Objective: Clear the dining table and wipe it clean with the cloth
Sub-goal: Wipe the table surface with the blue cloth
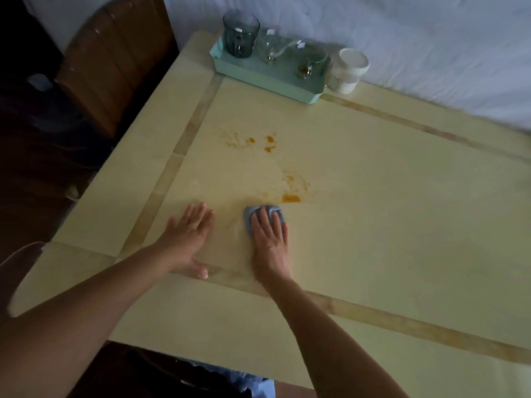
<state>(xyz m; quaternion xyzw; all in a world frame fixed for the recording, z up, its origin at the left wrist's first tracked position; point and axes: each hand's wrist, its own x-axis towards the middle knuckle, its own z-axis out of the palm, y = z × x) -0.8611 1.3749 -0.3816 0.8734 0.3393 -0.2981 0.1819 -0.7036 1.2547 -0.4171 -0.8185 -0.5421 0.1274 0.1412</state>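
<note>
Right hand (270, 239) flat, fingers straight, pressing blue-grey cloth (260, 215) onto cream desk (388, 211), just below orange stains (290, 198). Left hand (188, 234) flat on desk beside it, fingers straight, holding nothing. Mint tray (258, 77) with 3 glass cups at far edge, white jar (349, 70) touching it.

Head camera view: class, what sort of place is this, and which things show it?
Probably a home dining area: a pale table with orange food stains, a tray of drinking glasses at its far edge, and a wiping cloth.
</note>
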